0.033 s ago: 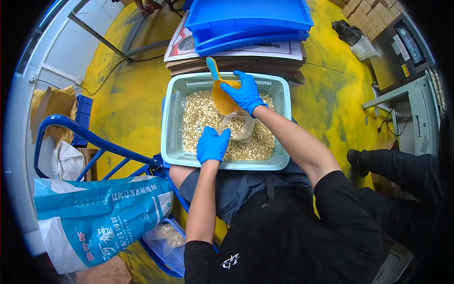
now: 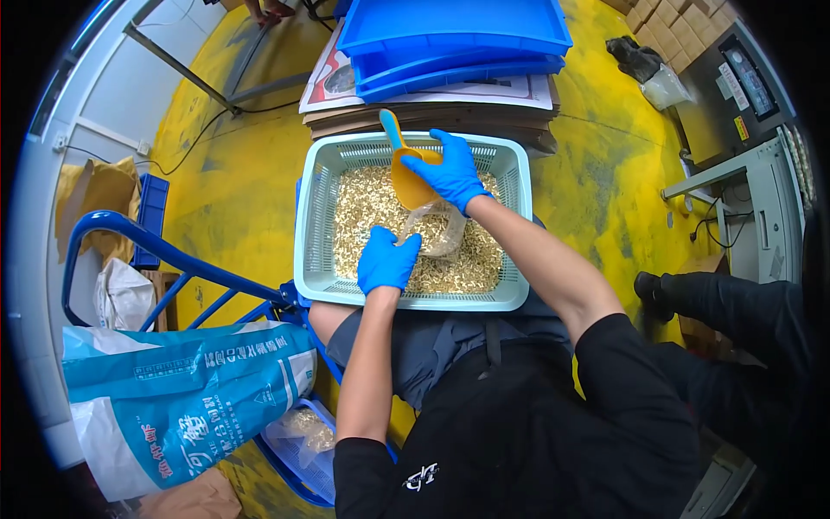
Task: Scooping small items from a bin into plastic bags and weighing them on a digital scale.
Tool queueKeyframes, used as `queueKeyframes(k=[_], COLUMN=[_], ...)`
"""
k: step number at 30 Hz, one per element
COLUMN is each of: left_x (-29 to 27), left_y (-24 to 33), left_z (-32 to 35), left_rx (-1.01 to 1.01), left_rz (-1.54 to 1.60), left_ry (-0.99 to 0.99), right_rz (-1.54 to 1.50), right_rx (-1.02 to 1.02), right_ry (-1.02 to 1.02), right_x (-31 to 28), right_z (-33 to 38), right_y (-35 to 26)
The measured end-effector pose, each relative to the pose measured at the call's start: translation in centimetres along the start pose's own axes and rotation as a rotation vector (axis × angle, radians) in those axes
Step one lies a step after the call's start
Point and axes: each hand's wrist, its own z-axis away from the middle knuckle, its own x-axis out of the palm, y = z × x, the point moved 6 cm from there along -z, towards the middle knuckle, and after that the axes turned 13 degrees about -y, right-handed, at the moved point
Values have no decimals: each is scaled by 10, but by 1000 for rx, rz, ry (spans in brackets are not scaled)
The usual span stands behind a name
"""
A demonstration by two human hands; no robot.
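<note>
In the head view, your right hand (image 2: 450,173), gloved in blue, is clenched around the orange scoop (image 2: 406,177), its bowl tipped down over the mouth of a clear plastic bag (image 2: 437,232). The scoop's handle points up toward the far edge of the pale green basket (image 2: 316,216). Your left hand (image 2: 386,259), also gloved in blue, pinches the near rim of that bag, fingers closed on the plastic. The bag rests on the small golden pieces (image 2: 363,208) filling the basket, near its middle and a little toward the near edge. Beyond the basket's far edge, blue trays (image 2: 454,30) sit stacked on flattened cardboard (image 2: 432,117). At your left, a blue-and-white sack (image 2: 173,389) leans against a blue hand truck (image 2: 130,238) on the yellow floor (image 2: 233,156).
</note>
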Motion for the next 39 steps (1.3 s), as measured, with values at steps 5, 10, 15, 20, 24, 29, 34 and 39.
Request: queueKeyframes(k=[5, 10, 15, 20, 24, 29, 34, 39], left_x=[-12, -3, 4, 0, -8, 12, 9, -10], left_y=[32, 49, 40, 32, 25, 16, 41, -79], left_z=[-21, -35, -41, -35, -24, -29, -20, -64], left_rx=[57, 180, 270, 235, 222, 239, 324, 214], left_rz=[-292, -453, -350, -323, 90, 37, 413, 6], left_ry=[-154, -230, -157, -189, -230, -312, -479, 86], right_rz=[351, 344, -231, -462, -555, -288, 51, 190], right_rx=[59, 367, 661, 594, 519, 456, 364, 204], right_ry=[-79, -611, -773, -798, -575, -704, -618, -524], right_x=[-55, -25, -2, -7, -52, -44, -49, -42], right_z=[56, 87, 109, 119, 114, 98, 91, 85], right_y=[-32, 22, 11, 9, 7, 14, 25, 6])
